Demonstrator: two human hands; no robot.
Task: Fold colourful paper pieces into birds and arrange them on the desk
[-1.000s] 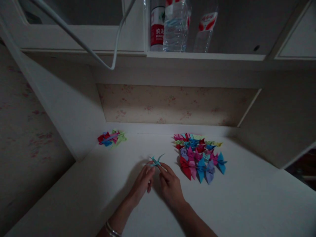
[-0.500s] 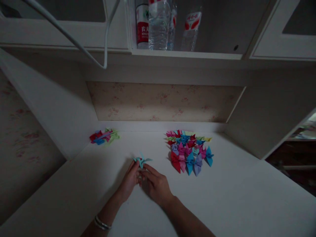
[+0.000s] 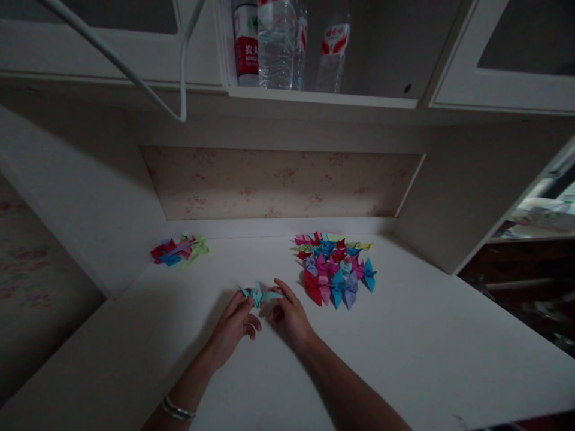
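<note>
A light teal origami crane (image 3: 257, 296) is held just above the white desktop, its wings spread to both sides. My left hand (image 3: 230, 333) pinches its left wing between thumb and fingers, the other fingers loosely curled. At the opposite side, my right hand (image 3: 293, 322) has the right wing tip between its index finger and thumb. To the right of my hands, several folded cranes (image 3: 338, 288) in red, pink, blue, lilac and yellow lie in close rows. A smaller heap of folded coloured paper (image 3: 171, 254) rests at the back left; its exact shapes are unclear.
White side panels (image 3: 431, 197) and a flowered back wall (image 3: 287, 179) enclose the desk (image 3: 404, 347). Overhead, a cabinet shelf (image 3: 323, 100) holds plastic bottles (image 3: 276, 51) and a red-and-white can (image 3: 247, 51). A white cable (image 3: 130, 72) hangs at the upper left.
My right hand has moved from below the crane out to its right wing, and my hands are farther apart. The wings look wider spread. The view has shifted slightly right.
</note>
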